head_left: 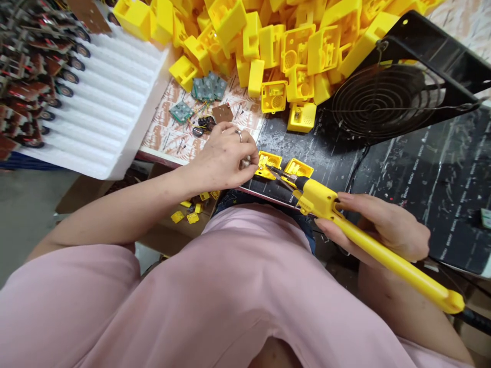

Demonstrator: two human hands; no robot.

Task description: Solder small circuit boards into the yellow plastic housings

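My right hand (383, 225) is wrapped round a yellow soldering iron (368, 245), whose metal tip points left over a small open yellow housing (269, 164). My left hand (226, 156) is closed at the left side of that housing, with small silvery parts (245, 162) between its fingers. A second open yellow housing (298, 170) lies just right of the first, partly behind the iron's tip. Both housings rest near the front edge of the black table mat (326, 153).
Yellow housings (272, 46) are piled at the back. A black fan (383, 97) stands right. Green circuit boards (209, 87) and small round black parts (205, 123) lie beyond my left hand. A white foam tray (103, 97) holds brown boards (28, 92) at left.
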